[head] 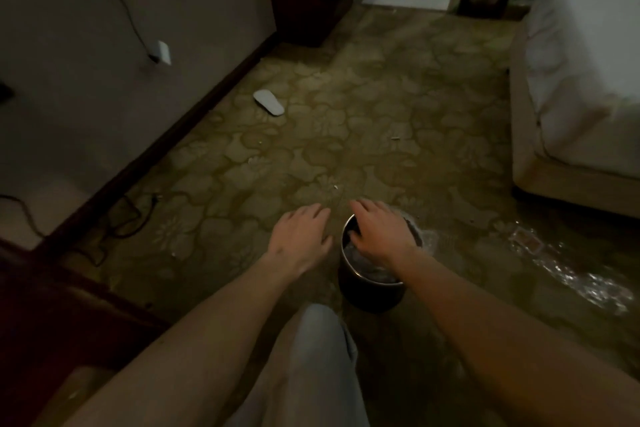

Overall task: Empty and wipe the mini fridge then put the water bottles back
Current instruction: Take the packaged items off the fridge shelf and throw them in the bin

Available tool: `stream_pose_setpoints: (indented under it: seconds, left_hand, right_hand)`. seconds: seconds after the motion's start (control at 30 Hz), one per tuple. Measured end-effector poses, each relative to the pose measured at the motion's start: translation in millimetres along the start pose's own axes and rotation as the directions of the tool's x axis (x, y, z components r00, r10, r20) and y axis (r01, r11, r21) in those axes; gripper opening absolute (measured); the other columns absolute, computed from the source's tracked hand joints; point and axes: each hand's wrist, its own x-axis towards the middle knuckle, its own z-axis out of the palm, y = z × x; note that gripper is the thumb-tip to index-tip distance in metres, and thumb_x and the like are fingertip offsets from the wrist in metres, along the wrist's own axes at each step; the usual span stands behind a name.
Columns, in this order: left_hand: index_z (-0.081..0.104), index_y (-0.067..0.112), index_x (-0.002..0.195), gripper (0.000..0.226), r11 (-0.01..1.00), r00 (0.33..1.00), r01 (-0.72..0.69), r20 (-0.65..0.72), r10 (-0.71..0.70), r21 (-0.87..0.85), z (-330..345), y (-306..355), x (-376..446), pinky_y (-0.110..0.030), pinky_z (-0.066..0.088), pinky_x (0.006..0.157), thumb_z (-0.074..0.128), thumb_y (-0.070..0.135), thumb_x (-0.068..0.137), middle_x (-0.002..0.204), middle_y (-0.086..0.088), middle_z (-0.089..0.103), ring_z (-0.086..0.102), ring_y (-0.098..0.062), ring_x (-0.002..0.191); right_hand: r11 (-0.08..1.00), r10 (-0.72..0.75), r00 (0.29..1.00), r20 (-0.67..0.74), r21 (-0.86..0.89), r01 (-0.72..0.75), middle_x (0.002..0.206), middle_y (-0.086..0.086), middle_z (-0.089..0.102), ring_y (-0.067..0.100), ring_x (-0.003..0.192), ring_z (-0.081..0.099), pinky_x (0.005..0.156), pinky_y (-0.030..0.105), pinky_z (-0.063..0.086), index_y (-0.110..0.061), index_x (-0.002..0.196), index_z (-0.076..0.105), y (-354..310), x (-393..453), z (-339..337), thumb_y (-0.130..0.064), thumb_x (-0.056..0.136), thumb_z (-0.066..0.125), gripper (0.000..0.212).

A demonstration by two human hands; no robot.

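Round dark bin (370,295), crinkly clear liner, both hands above, patterned carpet (381,121)

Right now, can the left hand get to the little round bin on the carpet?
Probably yes. The left hand hovers open just beside the bin, nothing between them. The right hand already covers its mouth, though.

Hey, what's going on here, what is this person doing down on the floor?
A person is bent over a small dark bin standing on the patterned carpet. Their right hand reaches over its rim into the crumpled clear plastic inside, while the left hand hovers open beside the bin, holding nothing. More clear plastic wrap lies on the carpet to the right, and a white slipper lies near the wall. No fridge or bottles are in view.
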Motion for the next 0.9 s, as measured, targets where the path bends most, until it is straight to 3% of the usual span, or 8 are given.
stream_pose_setpoints:
  seconds: [0.27,0.5,0.7,0.9]
  left_hand:
    - [0.045,0.024,0.139,0.055,0.990,0.977,0.132,-0.175,-0.121,0.049,-105,-38,-96,-0.038,0.036,0.105,0.046,0.052,0.093,0.140,0.002,0.050,0.045,-0.020,0.130]
    - [0.050,0.021,0.134,0.052,0.963,0.924,0.215,-0.354,-0.146,0.162,-222,-74,-190,-0.039,0.037,0.104,0.041,0.054,0.095,0.137,0.000,0.052,0.046,-0.022,0.128]
    - [0.052,0.019,0.127,0.046,0.897,0.828,0.402,-0.490,-0.272,0.182,-283,-113,-303,-0.038,0.039,0.101,0.044,0.051,0.096,0.130,-0.001,0.055,0.050,-0.023,0.124]
    - [0.053,0.019,0.128,0.049,0.795,0.718,0.584,-0.561,-0.412,0.163,-308,-168,-430,-0.039,0.042,0.100,0.048,0.052,0.094,0.129,0.000,0.056,0.051,-0.022,0.123]
  right_hand:
    - [0.983,-0.177,0.981,-0.083,-0.057,0.172,0.147,-0.001,0.042,0.025,0.135,0.037,0.106,0.045,0.034,-0.022,0.144,0.034,-108,-38,-80,-0.044,0.090,0.055,0.062]
    - [0.931,-0.364,0.908,-0.207,-0.102,0.350,0.143,0.001,0.045,0.022,0.134,0.037,0.107,0.045,0.034,-0.020,0.144,0.036,-216,-71,-160,-0.049,0.091,0.053,0.063]
    - [0.840,-0.536,0.790,-0.298,-0.099,0.533,0.145,-0.002,0.045,0.021,0.134,0.040,0.105,0.046,0.041,-0.021,0.146,0.035,-321,-102,-206,-0.052,0.089,0.058,0.069]
    - [0.699,-0.707,0.645,-0.289,-0.145,0.701,0.148,-0.003,0.042,0.020,0.136,0.038,0.108,0.044,0.038,-0.024,0.150,0.027,-442,-139,-216,-0.052,0.091,0.056,0.072]
